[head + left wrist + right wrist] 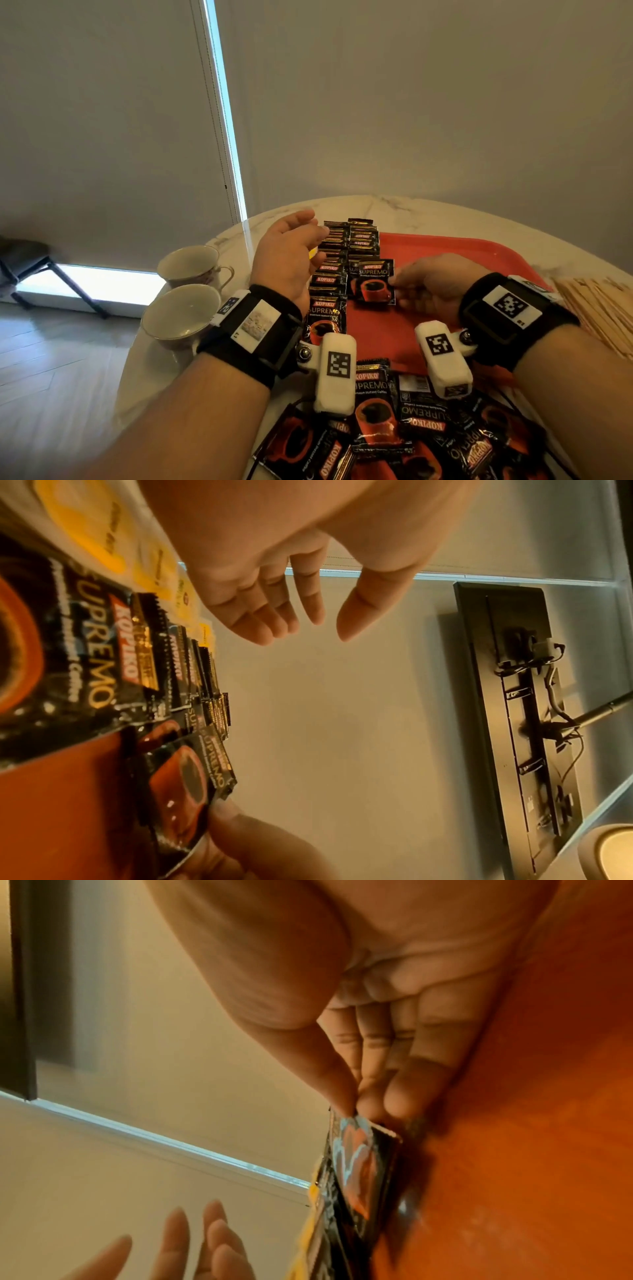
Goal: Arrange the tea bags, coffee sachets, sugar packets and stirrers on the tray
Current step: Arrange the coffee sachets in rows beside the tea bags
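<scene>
Two overlapping rows of black coffee sachets point(334, 263) run along the left side of the red tray point(442, 253). My right hand point(428, 287) pinches one coffee sachet point(373, 281) point(359, 1167) by its right edge, low over the tray at the near end of the second row. My left hand point(291, 250) point(274, 607) hovers over the left row, fingers straight and loosely spread, holding nothing. Yellow packets point(85, 526) lie left of the rows, mostly hidden in the head view. A heap of loose coffee sachets point(394, 435) lies near me. Wooden stirrers point(596, 308) lie to the right.
Two pale teacups point(191, 263) point(181, 315) stand on the marble table point(394, 205) left of the tray. The table's round edge curves behind them. A black wall-mounted panel point(520, 710) with cables shows in the left wrist view.
</scene>
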A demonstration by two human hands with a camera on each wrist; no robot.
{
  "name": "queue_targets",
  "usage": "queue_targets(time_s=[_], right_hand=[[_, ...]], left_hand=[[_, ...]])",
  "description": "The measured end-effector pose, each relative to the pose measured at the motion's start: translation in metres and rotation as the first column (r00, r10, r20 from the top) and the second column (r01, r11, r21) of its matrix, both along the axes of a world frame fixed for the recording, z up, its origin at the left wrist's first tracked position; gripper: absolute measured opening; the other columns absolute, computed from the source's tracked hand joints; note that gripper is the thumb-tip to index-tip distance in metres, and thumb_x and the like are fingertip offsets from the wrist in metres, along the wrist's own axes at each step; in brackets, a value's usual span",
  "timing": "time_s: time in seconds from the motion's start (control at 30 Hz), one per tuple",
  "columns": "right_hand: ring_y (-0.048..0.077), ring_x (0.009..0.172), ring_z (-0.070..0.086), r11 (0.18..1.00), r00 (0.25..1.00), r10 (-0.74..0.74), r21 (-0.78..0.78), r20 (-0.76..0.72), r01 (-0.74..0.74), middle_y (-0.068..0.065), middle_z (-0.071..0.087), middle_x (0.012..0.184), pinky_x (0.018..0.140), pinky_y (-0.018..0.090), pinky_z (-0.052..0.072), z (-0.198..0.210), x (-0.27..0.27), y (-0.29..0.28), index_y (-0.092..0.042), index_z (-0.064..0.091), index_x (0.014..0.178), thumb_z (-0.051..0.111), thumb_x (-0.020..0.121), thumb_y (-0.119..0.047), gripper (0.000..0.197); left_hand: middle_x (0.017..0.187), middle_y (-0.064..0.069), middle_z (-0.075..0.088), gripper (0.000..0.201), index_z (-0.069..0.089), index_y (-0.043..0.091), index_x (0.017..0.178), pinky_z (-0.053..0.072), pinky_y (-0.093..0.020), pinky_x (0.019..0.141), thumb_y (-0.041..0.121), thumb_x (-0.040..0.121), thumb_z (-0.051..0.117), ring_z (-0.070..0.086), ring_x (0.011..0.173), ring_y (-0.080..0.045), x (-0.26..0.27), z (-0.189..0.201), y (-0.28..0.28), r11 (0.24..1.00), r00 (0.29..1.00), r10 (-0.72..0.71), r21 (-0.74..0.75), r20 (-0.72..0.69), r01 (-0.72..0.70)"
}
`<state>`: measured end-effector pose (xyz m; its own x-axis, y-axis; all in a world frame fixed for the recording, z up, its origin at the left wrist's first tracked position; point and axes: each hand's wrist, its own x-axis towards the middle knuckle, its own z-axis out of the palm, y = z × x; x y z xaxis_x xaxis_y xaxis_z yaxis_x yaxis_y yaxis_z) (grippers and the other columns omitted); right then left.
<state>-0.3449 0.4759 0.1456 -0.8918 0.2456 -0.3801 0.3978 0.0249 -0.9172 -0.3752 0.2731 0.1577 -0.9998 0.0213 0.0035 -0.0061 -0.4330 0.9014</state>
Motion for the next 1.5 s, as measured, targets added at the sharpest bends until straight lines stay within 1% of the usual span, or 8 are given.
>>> queue_targets(time_s=[0.27, 0.7, 0.97, 1.1, 1.17, 1.27, 1.37, 1.5], right_hand=[[0.02, 0.067, 0.068, 0.988, 0.997, 0.059, 0.142, 0.057, -0.067, 0.013, 0.072, 0.075, 0.065, 0.031, 0.059, 0.005, -0.004, -0.007, 0.004, 0.072, 0.095, 0.076, 0.084, 0.003, 0.012], [0.026, 0.079, 0.071, 0.991, 0.996, 0.048, 0.118, 0.073, -0.056, 0.015, 0.074, 0.082, 0.075, 0.035, 0.06, 0.008, 0.004, -0.011, 0.0, 0.071, 0.093, 0.074, 0.088, -0.005, 0.008], [0.026, 0.078, 0.075, 0.991, 0.995, 0.053, 0.115, 0.087, -0.063, 0.017, 0.077, 0.085, 0.069, 0.034, 0.06, 0.008, 0.005, -0.01, 0.002, 0.071, 0.102, 0.07, 0.093, -0.01, 0.016], [0.028, 0.083, 0.073, 0.992, 0.995, 0.056, 0.109, 0.082, -0.065, 0.017, 0.076, 0.091, 0.079, 0.038, 0.06, 0.014, 0.007, -0.008, 0.002, 0.068, 0.104, 0.069, 0.094, -0.013, 0.018], [0.024, 0.078, 0.07, 0.985, 0.992, 0.106, 0.132, 0.065, -0.114, 0.01, 0.073, 0.086, 0.076, 0.036, 0.058, 0.021, 0.012, -0.01, -0.004, 0.068, 0.101, 0.069, 0.094, -0.016, 0.014], [0.019, 0.074, 0.068, 0.936, 0.972, 0.235, 0.265, 0.019, -0.232, 0.006, 0.073, 0.086, 0.071, 0.034, 0.057, 0.036, 0.025, -0.014, -0.013, 0.071, 0.092, 0.074, 0.09, -0.018, 0.007], [0.019, 0.083, 0.072, 0.822, 0.92, 0.389, 0.436, 0.04, -0.367, 0.004, 0.078, 0.096, 0.078, 0.036, 0.058, 0.05, 0.045, -0.018, -0.017, 0.075, 0.096, 0.08, 0.085, -0.024, 0.014], [0.014, 0.104, 0.068, 0.592, 0.815, 0.552, 0.606, 0.176, -0.532, -0.005, 0.075, 0.109, 0.091, 0.037, 0.058, 0.065, 0.077, -0.031, -0.033, 0.074, 0.111, 0.085, 0.078, -0.037, 0.035]], left_hand=[[0.096, -0.001, 0.07, 0.025, 0.069, 0.016, 0.111, 0.052, -0.028, 0.063, 0.0, 0.091, 0.068, 0.065, 0.072, -0.009, -0.002, -0.001, -0.001, 1.0, 0.999, 0.019, -0.009, 0.047, -0.018], [0.098, -0.004, 0.069, 0.021, 0.069, 0.019, 0.105, 0.053, -0.026, 0.06, 0.002, 0.091, 0.068, 0.064, 0.075, -0.011, -0.004, -0.001, -0.003, 1.0, 0.997, 0.018, -0.02, 0.081, -0.016], [0.102, -0.004, 0.069, 0.02, 0.07, 0.02, 0.104, 0.053, -0.025, 0.06, 0.005, 0.092, 0.069, 0.064, 0.084, -0.014, -0.006, -0.002, -0.003, 0.999, 0.992, 0.038, -0.017, 0.119, -0.037], [0.104, -0.004, 0.069, 0.022, 0.071, 0.016, 0.111, 0.054, -0.026, 0.062, 0.005, 0.092, 0.069, 0.065, 0.088, -0.015, -0.002, 0.001, -0.002, 0.998, 0.987, 0.038, 0.037, 0.158, -0.044], [0.102, -0.004, 0.07, 0.026, 0.07, 0.013, 0.116, 0.055, -0.027, 0.064, 0.006, 0.091, 0.07, 0.065, 0.088, -0.016, 0.002, 0.005, -0.002, 0.995, 0.984, 0.008, 0.094, 0.18, -0.025], [0.093, -0.003, 0.068, 0.022, 0.069, 0.009, 0.113, 0.056, -0.028, 0.065, 0.007, 0.091, 0.069, 0.066, 0.079, -0.016, 0.013, 0.016, -0.002, 0.988, 0.985, -0.036, 0.154, 0.166, 0.01], [0.087, -0.003, 0.066, 0.02, 0.066, 0.01, 0.109, 0.056, -0.026, 0.06, 0.007, 0.089, 0.068, 0.065, 0.071, -0.015, 0.026, 0.031, -0.003, 0.989, 0.988, -0.062, 0.141, 0.139, 0.042], [0.092, -0.004, 0.067, 0.015, 0.067, 0.01, 0.106, 0.056, -0.028, 0.063, 0.012, 0.092, 0.068, 0.066, 0.076, -0.016, 0.058, 0.047, -0.018, 0.979, 0.99, -0.133, -0.152, 0.037, 0.137]])
